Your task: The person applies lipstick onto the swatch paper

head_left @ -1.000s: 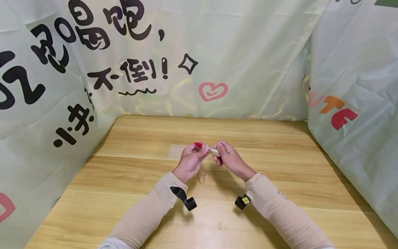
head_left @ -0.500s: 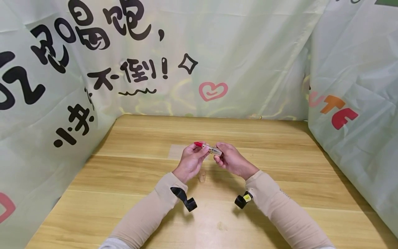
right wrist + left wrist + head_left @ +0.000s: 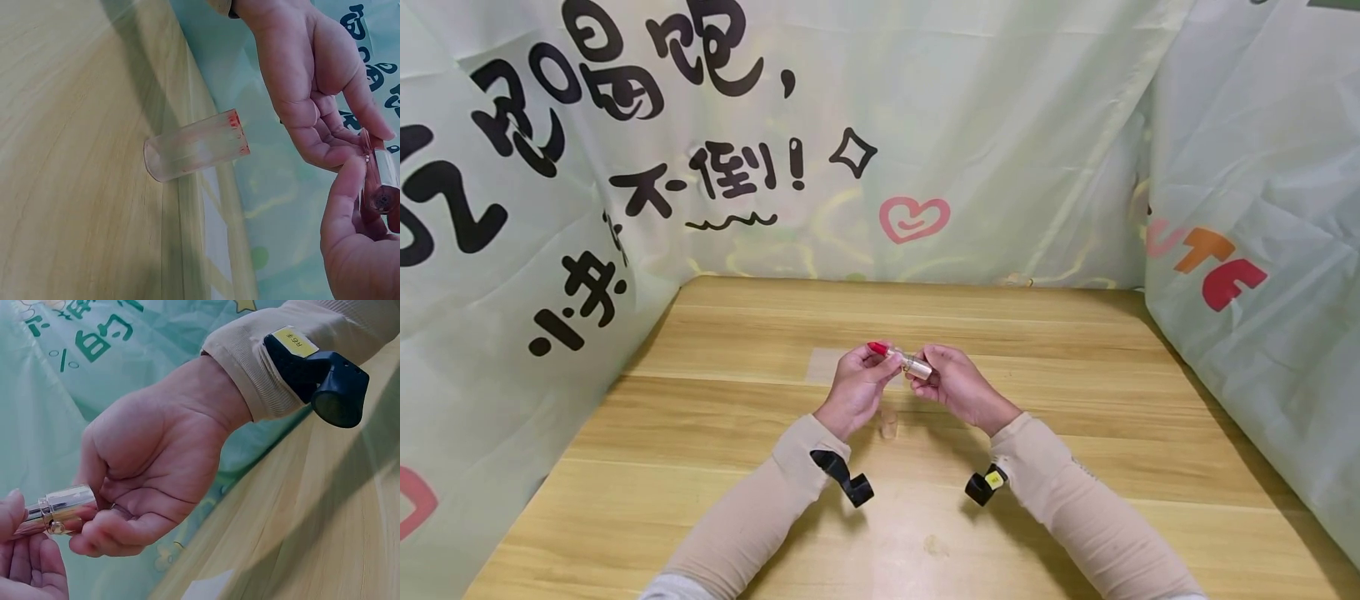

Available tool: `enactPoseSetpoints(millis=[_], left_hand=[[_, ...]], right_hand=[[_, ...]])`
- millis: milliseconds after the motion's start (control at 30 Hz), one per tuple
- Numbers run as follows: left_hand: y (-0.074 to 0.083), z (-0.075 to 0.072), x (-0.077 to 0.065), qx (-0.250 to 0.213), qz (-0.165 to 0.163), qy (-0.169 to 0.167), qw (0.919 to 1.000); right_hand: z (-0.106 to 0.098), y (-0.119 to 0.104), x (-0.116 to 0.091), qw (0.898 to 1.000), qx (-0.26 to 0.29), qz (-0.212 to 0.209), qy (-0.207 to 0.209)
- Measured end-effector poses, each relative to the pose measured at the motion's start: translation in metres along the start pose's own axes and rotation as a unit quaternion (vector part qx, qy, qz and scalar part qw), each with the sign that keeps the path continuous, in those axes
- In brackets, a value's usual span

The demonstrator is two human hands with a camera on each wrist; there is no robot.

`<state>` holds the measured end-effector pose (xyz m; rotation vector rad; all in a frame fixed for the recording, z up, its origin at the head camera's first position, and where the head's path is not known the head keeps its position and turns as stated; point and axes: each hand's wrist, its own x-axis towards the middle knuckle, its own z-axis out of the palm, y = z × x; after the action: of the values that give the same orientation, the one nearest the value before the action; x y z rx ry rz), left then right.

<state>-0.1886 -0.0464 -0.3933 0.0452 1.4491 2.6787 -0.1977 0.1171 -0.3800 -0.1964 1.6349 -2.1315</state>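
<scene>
A lipstick (image 3: 917, 366) with its red tip (image 3: 877, 347) exposed is held above the table between both hands. My left hand (image 3: 860, 387) pinches it near the middle, below the red tip, which points up and left in the head view. My right hand (image 3: 958, 383) has thumb and fingers at the shiny base, gripping it from the right. In the left wrist view the silvery base (image 3: 69, 508) lies between the right thumb and fingers. A clear tubular cap (image 3: 197, 145) stands on the table below the hands, with red smears near one end.
The wooden table (image 3: 737, 467) extends around the hands. A pale flat strip (image 3: 822, 365) lies on it behind the left hand. Printed cloth curtains (image 3: 1000, 150) rise along the back and both sides. Black wrist cameras (image 3: 844, 479) hang below the forearms.
My right hand shifted slightly right, then back left against the base, and its fingers changed position. The shine on the base differs. My left hand stays almost still with the lipstick.
</scene>
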Motion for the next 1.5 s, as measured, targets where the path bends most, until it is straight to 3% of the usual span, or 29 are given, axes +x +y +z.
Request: enactPoseSetpoints(millis=[333, 600, 800, 1000, 1133, 1267, 1433, 1500], left_hand=[[0.002, -0.002, 0.004, 0.002, -0.009, 0.017, 0.9998], [0.003, -0.003, 0.008, -0.009, -0.019, 0.024, 0.9995], [0.003, -0.006, 0.011, -0.004, -0.021, 0.033, 0.9992], [0.004, -0.010, 0.014, 0.014, -0.027, 0.037, 0.9989], [0.007, -0.014, 0.013, 0.063, -0.039, 0.033, 0.9967], [0.013, -0.021, 0.013, 0.133, -0.057, 0.027, 0.9891], [0.021, -0.035, 0.016, 0.209, -0.070, 0.012, 0.9753], [0.024, -0.041, 0.018, 0.253, -0.065, 0.007, 0.9651]], right_hand=[[-0.001, -0.004, -0.001, 0.999, 0.019, -0.050, 0.000], [-0.004, -0.003, 0.004, 0.994, -0.071, -0.077, 0.013], [-0.005, -0.002, 0.008, 0.983, -0.156, -0.095, 0.026], [-0.004, -0.005, 0.012, 0.979, -0.182, -0.085, 0.030], [-0.004, -0.006, 0.014, 0.981, -0.175, -0.079, 0.034], [-0.007, -0.006, 0.018, 0.981, -0.176, -0.080, 0.036], [-0.010, -0.008, 0.025, 0.980, -0.178, -0.070, 0.047], [-0.011, -0.009, 0.029, 0.980, -0.182, -0.069, 0.047]])
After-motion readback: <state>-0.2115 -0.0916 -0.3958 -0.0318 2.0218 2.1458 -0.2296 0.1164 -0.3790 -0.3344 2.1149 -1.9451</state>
